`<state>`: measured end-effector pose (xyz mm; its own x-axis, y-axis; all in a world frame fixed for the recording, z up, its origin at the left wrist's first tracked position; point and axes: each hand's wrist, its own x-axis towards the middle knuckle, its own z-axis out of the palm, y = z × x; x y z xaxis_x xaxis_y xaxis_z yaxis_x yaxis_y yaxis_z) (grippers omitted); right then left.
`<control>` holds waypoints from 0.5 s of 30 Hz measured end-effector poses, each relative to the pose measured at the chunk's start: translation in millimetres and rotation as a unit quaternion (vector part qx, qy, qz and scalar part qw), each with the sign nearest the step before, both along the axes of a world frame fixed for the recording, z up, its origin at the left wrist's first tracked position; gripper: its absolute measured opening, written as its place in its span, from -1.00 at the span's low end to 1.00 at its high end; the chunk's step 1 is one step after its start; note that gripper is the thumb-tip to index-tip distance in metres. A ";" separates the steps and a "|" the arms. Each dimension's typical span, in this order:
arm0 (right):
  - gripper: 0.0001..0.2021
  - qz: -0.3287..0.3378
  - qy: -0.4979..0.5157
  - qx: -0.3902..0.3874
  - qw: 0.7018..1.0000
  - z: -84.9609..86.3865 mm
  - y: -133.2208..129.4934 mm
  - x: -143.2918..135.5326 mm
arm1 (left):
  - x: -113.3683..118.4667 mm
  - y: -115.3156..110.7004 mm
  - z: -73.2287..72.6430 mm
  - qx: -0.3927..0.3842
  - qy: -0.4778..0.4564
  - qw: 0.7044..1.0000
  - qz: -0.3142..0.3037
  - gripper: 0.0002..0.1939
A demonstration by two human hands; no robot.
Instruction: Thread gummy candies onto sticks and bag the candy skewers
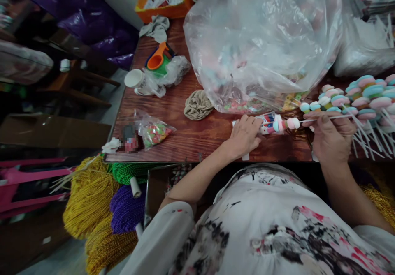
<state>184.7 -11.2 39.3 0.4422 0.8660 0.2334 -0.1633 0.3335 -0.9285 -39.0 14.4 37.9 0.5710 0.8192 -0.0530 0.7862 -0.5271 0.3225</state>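
My right hand point(333, 137) is closed round a white stick point(322, 118). Pink, white and blue marshmallow-like candies point(291, 123) are threaded along its left end. That end points into a printed clear plastic bag point(268, 123), although how deep it reaches is hard to see. My left hand point(245, 135) lies over the bag's left part, fingers curled and closed on it. Just beyond my right hand lies a pile of similar candy skewers point(367, 96), their white sticks pointing towards me.
A large clear plastic bag point(262, 40) of pastel pieces fills the table's back. Leftward lie a beige cloth bundle point(198, 105), a small bag of colourful candies point(156, 133), a white cup point(134, 78) and an orange tray point(163, 12). Rope coils point(89, 197) sit below the table's edge.
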 end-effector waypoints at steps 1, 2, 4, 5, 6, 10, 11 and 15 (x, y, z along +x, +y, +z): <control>-0.92 -0.009 -0.029 0.012 0.999 -1.1 -0.9 -0.6 | 0.7 1.4 -6.0 0.023 -0.008 1.000 0.014 -0.57; -0.92 -0.015 -0.063 0.021 0.998 -2.0 -1.8 -0.9 | 1.8 3.8 -13.4 0.043 -0.025 0.998 0.027 -0.55; -0.92 -0.008 -0.135 0.018 0.991 -3.4 -2.6 -0.6 | 4.0 10.2 -30.7 0.064 -0.077 0.994 0.034 -0.49; -0.92 0.002 -0.162 0.005 0.987 -4.1 -2.0 0.2 | 4.7 13.7 -39.5 0.068 -0.107 0.992 0.028 -0.47; -0.92 0.014 -0.174 -0.012 0.985 -4.8 -0.6 1.5 | 5.0 17.0 -47.5 0.071 -0.135 0.988 0.016 -0.45; -0.92 0.047 -0.068 -0.071 0.994 -10.7 14.5 8.3 | 3.1 25.6 -65.3 0.077 -0.221 0.972 -0.035 -0.42; -0.91 0.059 -0.019 -0.086 0.994 -12.7 19.1 9.4 | 2.3 26.6 -66.2 0.076 -0.237 0.968 -0.043 -0.43; -0.86 0.070 0.066 -0.118 0.988 -16.9 26.3 5.7 | 1.2 28.3 -65.6 0.077 -0.265 0.960 -0.050 -0.60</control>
<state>190.4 15.1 22.4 0.3282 0.9440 -0.0338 -0.3175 0.0766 -0.9452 -37.8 42.8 -27.7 0.5610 0.7334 0.3839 0.4763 -0.6653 0.5749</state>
